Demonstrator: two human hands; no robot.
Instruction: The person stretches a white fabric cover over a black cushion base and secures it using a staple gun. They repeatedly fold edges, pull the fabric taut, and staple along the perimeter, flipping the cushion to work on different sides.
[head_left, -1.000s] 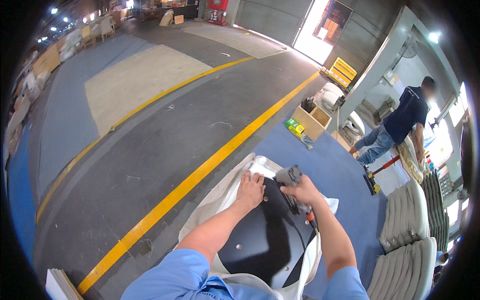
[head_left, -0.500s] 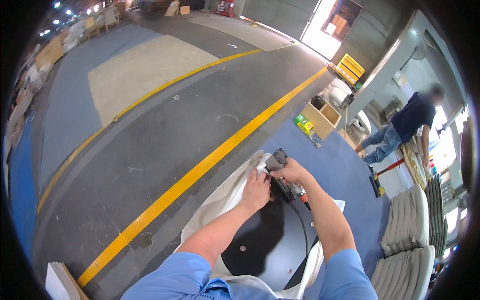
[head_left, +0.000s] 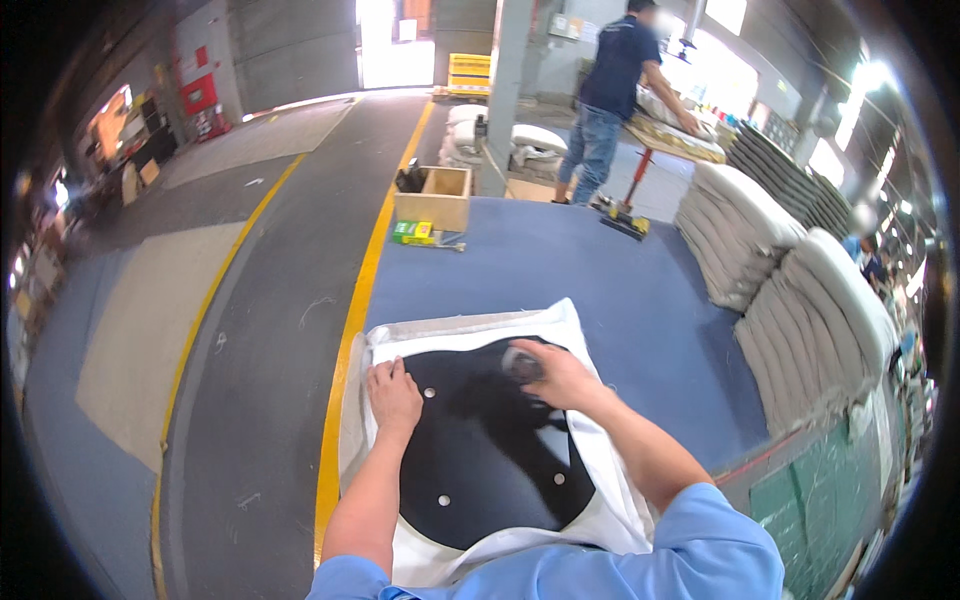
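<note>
A black board (head_left: 490,440) with rounded edges and several small round holes lies on white fabric (head_left: 625,500), whose edges stick out around it. My left hand (head_left: 396,400) is at the board's far left corner, its fingers bent and closed on the fabric edge. Over the far right part of the board, my right hand (head_left: 560,378) grips a staple gun (head_left: 522,366), seen from above and partly covered by the fingers. The gun's tip is hidden, so I cannot tell whether it touches the board.
The work lies on a blue surface (head_left: 480,270). Beyond it stand a wooden box (head_left: 445,195) and a green and yellow carton (head_left: 412,232). Stacked pale cushions (head_left: 820,330) rise on the right. A person (head_left: 605,100) in dark clothes leans over a table (head_left: 675,140) at the back right.
My view has swung to the right. The staple gun, earlier close to my left hand at the fabric edge, is now apart from it, further right over the board. My left hand stays at the edge.
</note>
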